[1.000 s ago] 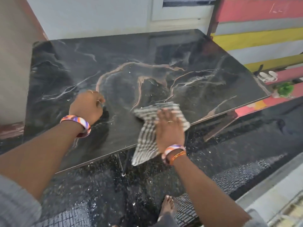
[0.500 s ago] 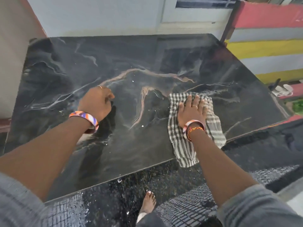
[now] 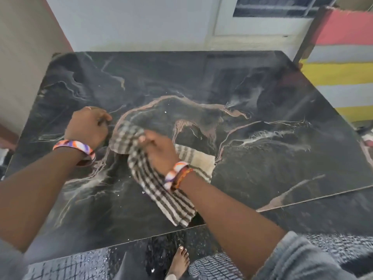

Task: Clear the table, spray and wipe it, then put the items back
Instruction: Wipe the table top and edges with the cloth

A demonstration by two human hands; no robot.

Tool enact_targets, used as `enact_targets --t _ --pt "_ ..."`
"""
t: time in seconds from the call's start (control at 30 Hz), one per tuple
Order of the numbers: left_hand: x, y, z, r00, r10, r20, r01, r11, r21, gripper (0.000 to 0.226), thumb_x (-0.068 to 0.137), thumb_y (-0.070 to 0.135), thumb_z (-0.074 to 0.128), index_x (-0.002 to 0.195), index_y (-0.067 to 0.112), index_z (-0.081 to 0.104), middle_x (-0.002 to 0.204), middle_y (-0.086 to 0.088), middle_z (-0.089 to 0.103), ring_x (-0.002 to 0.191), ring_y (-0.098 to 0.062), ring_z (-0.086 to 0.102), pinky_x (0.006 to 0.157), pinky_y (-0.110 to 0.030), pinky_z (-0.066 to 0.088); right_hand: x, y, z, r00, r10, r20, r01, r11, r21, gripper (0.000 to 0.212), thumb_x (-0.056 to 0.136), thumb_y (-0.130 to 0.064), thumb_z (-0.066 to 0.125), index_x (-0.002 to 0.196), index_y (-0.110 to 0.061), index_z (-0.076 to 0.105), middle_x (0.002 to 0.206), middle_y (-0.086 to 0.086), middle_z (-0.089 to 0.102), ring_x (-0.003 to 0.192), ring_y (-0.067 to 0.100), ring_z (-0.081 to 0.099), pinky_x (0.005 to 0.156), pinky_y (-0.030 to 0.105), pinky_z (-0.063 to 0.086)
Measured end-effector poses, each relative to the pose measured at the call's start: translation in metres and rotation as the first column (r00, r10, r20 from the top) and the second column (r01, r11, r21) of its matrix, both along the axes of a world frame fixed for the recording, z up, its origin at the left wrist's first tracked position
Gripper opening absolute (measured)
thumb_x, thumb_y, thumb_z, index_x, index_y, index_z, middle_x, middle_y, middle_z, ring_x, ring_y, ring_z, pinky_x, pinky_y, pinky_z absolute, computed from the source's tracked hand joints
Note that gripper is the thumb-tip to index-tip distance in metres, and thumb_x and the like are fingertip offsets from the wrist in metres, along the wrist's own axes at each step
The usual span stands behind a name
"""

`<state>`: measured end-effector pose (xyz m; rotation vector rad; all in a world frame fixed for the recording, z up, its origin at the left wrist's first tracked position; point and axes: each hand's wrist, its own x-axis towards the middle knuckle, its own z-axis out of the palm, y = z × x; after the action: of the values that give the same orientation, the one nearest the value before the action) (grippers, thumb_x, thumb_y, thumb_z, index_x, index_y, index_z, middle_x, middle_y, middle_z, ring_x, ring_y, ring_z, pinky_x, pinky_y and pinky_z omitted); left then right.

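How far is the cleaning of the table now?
Clearing looks done: the table carries only the checked cloth. Wiping is in hand: the right hand presses the cloth, the left hand rests fisted. Putting items back remains.

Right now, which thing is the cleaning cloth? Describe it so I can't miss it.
Start at the black marble-patterned table filling the view. Near its front edge, the right hand presses on a checked cloth. It is the only fabric there, cream with dark brown checks, crumpled beside the closed left hand.
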<state>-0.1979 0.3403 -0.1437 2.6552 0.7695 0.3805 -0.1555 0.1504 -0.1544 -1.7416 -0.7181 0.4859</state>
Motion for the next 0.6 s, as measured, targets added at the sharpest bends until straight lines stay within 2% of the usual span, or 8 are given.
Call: enact_targets --t 0.07,0.17,0.23,0.3,0.37,0.43,0.5,0.6 --pt "0.011 -0.004 0.004 0.999 -0.034 0.014 0.033 0.999 0.022 0.035 0.074 0.008 0.045 0.096 0.000 0.072 0.110 -0.023 0.068 0.109 -0.040 0.059 0.099 -0.045 0.045 0.025 -0.017 0.012 0.958 -0.213 -0.193 0.245 0.956 0.162 0.021 0.095 -0.009 0.046 0.093 -0.003 0.066 0.077 -0.004 0.060 0.074 -0.006 0.053 0.075 0.010 0.040" --pt "0.033 -0.006 0.008 0.996 -0.077 0.034 0.076 0.997 0.029 0.043 0.069 0.012 0.041 0.097 -0.001 0.071 0.108 -0.024 0.068 0.107 -0.041 0.060 0.097 -0.046 0.046 0.069 -0.046 0.028 0.823 -0.448 -0.348 0.551 0.780 0.297 0.023 0.096 -0.015 0.046 0.079 -0.012 0.062 0.082 0.000 0.060 0.085 0.011 0.053 0.082 0.028 0.043" --pt "0.049 -0.005 0.006 0.993 -0.106 0.042 0.105 0.994 0.028 0.043 0.069 0.012 0.041 0.097 0.000 0.072 0.109 -0.023 0.068 0.107 -0.041 0.060 0.097 -0.044 0.046 0.093 -0.060 0.039 0.706 -0.662 -0.251 0.707 0.640 0.300 0.021 0.097 -0.012 0.043 0.091 -0.014 0.063 0.082 -0.003 0.059 0.081 0.006 0.052 0.078 0.022 0.042" --pt "0.066 0.001 0.003 0.991 -0.127 0.038 0.125 0.992 0.028 0.032 0.075 0.004 0.048 0.097 0.001 0.072 0.111 -0.022 0.067 0.107 -0.040 0.059 0.097 -0.042 0.045 0.111 -0.064 0.041 0.620 -0.779 -0.090 0.775 0.592 0.220 0.033 0.098 -0.016 0.040 0.128 -0.006 0.050 0.114 0.004 0.060 0.104 0.007 0.051 0.086 0.014 0.037" --pt "0.082 0.006 0.000 0.990 -0.135 0.033 0.134 0.991 0.022 0.029 0.077 0.001 0.052 0.098 0.005 0.072 0.113 -0.020 0.066 0.108 -0.040 0.059 0.096 -0.042 0.045 0.125 -0.060 0.023 0.650 -0.745 0.147 0.759 0.629 -0.165 0.064 0.095 -0.034 0.039 0.149 -0.011 0.012 0.153 0.009 0.026 0.140 0.022 0.023 0.110 0.024 0.019" --pt "0.096 0.015 0.000 0.989 -0.146 0.024 0.146 0.989 -0.006 0.033 0.075 0.009 0.047 0.098 0.008 0.071 0.114 -0.017 0.066 0.108 -0.039 0.058 0.096 -0.044 0.047 0.132 -0.051 -0.004 0.754 -0.575 0.318 0.624 0.476 -0.620 0.080 0.093 -0.051 0.035 0.149 -0.010 -0.006 0.158 0.014 0.001 0.146 0.031 -0.003 0.117 0.044 -0.001" --pt "0.106 0.028 0.001 0.987 -0.159 0.038 0.160 0.987 -0.033 0.042 0.069 0.016 0.040 0.097 0.008 0.071 0.114 -0.017 0.066 0.108 -0.039 0.058 0.096 -0.046 0.047 0.148 -0.035 -0.020 0.813 -0.411 0.414 0.559 0.348 -0.753 0.078 0.093 -0.055 0.030 0.149 -0.011 -0.002 0.158 0.017 0.000 0.146 0.032 -0.005 0.116 0.049 -0.005" --pt "0.112 0.053 -0.001 0.986 -0.161 0.050 0.163 0.986 -0.024 0.034 0.075 0.009 0.045 0.097 0.006 0.070 0.117 -0.017 0.065 0.111 -0.038 0.057 0.097 -0.046 0.046 0.176 0.006 -0.019 0.851 -0.211 0.482 0.524 0.421 -0.741 0.062 0.097 -0.037 0.030 0.150 -0.014 0.007 0.158 0.013 0.009 0.146 0.029 0.006 0.118 0.045 0.004"
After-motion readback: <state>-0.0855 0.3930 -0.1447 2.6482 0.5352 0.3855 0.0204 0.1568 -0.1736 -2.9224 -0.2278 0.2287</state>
